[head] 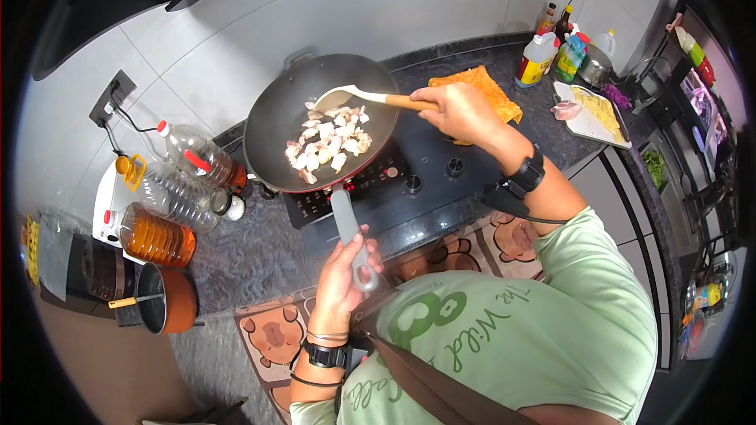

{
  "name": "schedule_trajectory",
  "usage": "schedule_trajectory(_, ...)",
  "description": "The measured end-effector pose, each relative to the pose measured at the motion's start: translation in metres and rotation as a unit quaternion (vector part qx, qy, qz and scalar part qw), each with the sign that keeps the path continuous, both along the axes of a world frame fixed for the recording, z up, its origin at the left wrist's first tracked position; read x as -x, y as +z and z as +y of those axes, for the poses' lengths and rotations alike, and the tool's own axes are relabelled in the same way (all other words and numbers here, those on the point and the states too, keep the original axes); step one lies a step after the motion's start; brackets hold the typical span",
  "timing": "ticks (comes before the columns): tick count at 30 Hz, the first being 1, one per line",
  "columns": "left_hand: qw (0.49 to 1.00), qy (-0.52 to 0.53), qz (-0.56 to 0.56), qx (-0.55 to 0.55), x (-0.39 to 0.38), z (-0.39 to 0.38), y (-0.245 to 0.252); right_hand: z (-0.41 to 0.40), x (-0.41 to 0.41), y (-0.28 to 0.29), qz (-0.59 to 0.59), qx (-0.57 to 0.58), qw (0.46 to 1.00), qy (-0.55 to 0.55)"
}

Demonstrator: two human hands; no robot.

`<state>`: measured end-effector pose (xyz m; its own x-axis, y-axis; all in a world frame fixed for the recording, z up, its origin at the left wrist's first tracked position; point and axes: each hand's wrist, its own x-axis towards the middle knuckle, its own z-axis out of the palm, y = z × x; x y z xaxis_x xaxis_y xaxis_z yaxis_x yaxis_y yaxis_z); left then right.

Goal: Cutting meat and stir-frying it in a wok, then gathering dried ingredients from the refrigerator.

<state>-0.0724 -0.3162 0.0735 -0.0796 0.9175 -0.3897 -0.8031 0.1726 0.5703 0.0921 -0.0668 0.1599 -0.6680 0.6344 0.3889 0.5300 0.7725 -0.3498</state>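
Observation:
A dark wok [274, 112] with a grey handle [345, 212] stands on a black cooktop with lit red indicators. My left hand [348, 271] grips the end of that handle, close to my body. In my right hand [458, 109] is the wooden handle of a cooking turner [366, 96], whose pale head dips into the wok and touches the food at its upper edge. Chopped pieces of pale meat [331, 139] lie across the wok's bottom, some still pinkish. The turner's head is partly hidden among the pieces.
Left of the wok stand large plastic oil bottles [156, 236] and a small jar [227, 203]. A brown pot [177, 298] sits near the front edge. An orange cloth [481, 85] lies right of the wok. Farther right are bottles [535, 62] and a cutting board [567, 94] with yellow strips.

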Motion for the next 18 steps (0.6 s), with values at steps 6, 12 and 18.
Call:
schedule_trajectory(6,0.999,0.009,0.042,0.025,-0.002,0.0,0.004,0.003,0.007,-0.017,-0.101,-0.067,0.992,0.03)
schedule_trajectory(12,1.0,0.015,0.014,0.013,0.0,-0.002,0.0,-0.008,-0.011,-0.003,0.001,-0.089,0.995,0.035)
schedule_trajectory(18,1.0,0.016,0.019,0.002,-0.001,-0.001,0.0,-0.01,-0.012,-0.008,-0.015,-0.145,0.988,0.051)
